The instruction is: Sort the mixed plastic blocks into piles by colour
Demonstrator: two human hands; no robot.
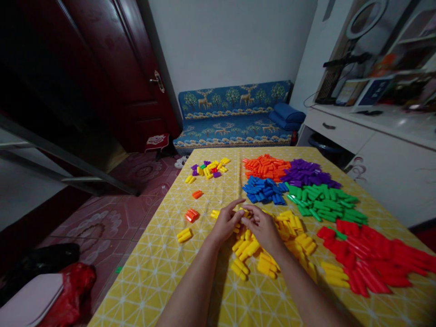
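Observation:
My left hand [227, 222] and my right hand [261, 225] meet above a pile of yellow plastic pieces [248, 247] near the table's middle. The fingers of both are bent and closed around something yellow, seemingly a small yellow plastic piece partly hidden by the fingertips. Short tube-like pieces, many joined side by side, make up the pile. Left of my hands lie a yellow piece [184, 235], an orange-red piece [191, 215] and a smaller orange piece [197, 194]. Just beyond my right hand is a blue pile [264, 190].
Orange [265, 167], purple [308, 172], green [327, 203] and red [374, 254] piles line the right side. A mixed group [209, 169] sits at the far left of the patterned yellow tablecloth [153, 272]. Beyond stand a blue sofa [225, 129] and a white cabinet [384, 159].

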